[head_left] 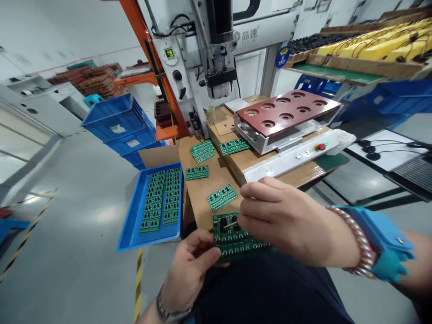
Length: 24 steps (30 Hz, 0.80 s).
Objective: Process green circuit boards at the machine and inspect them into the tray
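A green circuit board [243, 247] with round black parts is held above my lap. Its left end is gripped by my left hand [194, 265], thumb on the face and fingers at the edge. Over the board's right part, my right hand [286, 218] is closed in a pinch around a thin pale stick [231, 224], whose tip lies at the black parts. Just beyond, a similar board [222, 197] lies on the brown tabletop [202, 211]. Farther back are another board [197, 172] and some overlapping boards [203, 151].
On the left, a blue tray [128, 229] holds rows of boards. A machine [221, 76] stands at the back, with a red fixture plate [286, 110] to its right. One board [234, 146] lies beside the fixture. Blue crates [118, 121] are stacked at the back left.
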### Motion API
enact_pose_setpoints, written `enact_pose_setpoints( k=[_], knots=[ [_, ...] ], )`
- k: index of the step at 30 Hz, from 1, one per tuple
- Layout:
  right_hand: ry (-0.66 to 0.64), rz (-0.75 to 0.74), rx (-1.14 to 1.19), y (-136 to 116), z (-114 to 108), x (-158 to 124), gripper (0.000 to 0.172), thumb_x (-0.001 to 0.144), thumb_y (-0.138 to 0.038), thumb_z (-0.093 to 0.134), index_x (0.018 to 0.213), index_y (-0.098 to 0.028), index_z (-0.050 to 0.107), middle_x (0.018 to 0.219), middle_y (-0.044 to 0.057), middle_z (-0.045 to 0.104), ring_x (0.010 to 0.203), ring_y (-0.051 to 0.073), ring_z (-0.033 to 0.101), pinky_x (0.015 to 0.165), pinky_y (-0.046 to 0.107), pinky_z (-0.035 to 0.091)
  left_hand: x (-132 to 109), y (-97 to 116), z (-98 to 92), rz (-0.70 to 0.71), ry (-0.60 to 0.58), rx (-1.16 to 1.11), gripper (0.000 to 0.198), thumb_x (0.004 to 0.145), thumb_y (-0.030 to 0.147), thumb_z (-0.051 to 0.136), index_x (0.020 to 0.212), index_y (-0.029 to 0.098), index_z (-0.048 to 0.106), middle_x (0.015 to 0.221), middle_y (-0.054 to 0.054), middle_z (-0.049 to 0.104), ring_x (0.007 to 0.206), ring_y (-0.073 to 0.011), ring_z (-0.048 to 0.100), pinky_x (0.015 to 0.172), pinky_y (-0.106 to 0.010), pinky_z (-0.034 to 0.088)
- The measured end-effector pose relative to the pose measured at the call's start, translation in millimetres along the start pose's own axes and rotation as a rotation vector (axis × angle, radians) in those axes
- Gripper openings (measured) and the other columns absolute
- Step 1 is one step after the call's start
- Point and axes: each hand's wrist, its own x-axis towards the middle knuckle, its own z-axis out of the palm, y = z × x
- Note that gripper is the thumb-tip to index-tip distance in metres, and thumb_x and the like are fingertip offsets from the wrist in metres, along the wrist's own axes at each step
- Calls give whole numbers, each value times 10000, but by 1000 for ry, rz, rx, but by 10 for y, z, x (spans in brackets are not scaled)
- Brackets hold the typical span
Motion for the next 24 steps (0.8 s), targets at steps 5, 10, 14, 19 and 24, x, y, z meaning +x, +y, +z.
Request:
enact_pose_setpoints(
  k=[5,10,14,19,24],
  knots=[
    [-6,18,-22,11,0,-5,165,863,-188,440,736,-172,544,769,34,513,809,186,383,648,334,264,1,18,-7,7,-21,-7,132,584,168,803,647,177,687,600,33,645,562,-118,602,525,-241,561],
    [3,22,-26,14,18,-37,153,855,-195,454,726,-178,534,764,32,515,799,184,388,649,335,263,-5,37,20,14,38,-40,159,551,161,820,634,181,686,595,38,648,545,-116,598,491,-231,557],
    [18,2,4,1,41,-43,126,846,-191,465,760,-164,553,778,36,517,839,193,397,668,335,271,-2,40,31,8,23,-41,147,559,152,815,633,184,692,605,35,660,551,-119,603,499,-244,569],
    [8,3,13,0,35,-27,138,852,-200,469,743,-166,547,771,36,515,834,189,386,666,329,260,-1,48,34,15,16,-51,157,554,151,818,646,187,696,593,40,652,536,-112,598,489,-232,564],
    [3,31,4,11,15,-44,143,853,-188,459,732,-170,534,769,35,515,805,181,370,650,329,246,-12,50,20,4,22,-29,166,553,184,822,641,169,682,593,22,649,542,-122,600,485,-233,555]
  ],
)
